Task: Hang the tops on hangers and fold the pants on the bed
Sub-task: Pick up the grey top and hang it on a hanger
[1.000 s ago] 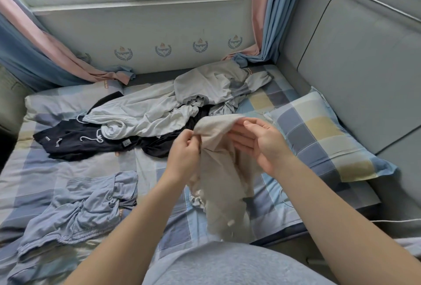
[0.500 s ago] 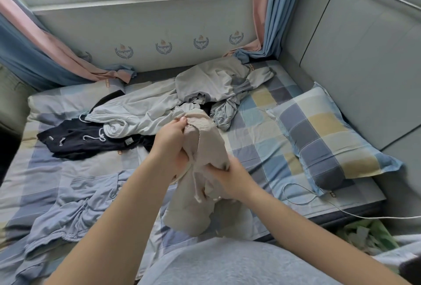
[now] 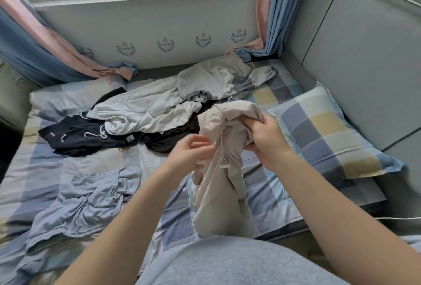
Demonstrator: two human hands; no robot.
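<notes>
Now the beige pants (image 3: 218,184) hang above the bed (image 3: 273,198), close to the body, with the grip swapped. The right hand (image 3: 265,141) has taken the bunched waistband, fingers curled into the cloth, and the left hand (image 3: 193,150) has dropped to pinch the edge beside the drawstring (image 3: 222,148). Likely squaring the waistband before folding; the clothes pile (image 3: 148,116) behind is unsorted.

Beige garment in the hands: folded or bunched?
Bunched, not folded: the beige garment hangs crumpled from the right hand, left hand pinching its edge.

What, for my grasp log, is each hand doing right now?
Left hand: pinches the beige garment at its edge.
Right hand: grips the same garment's bunched top.
</notes>
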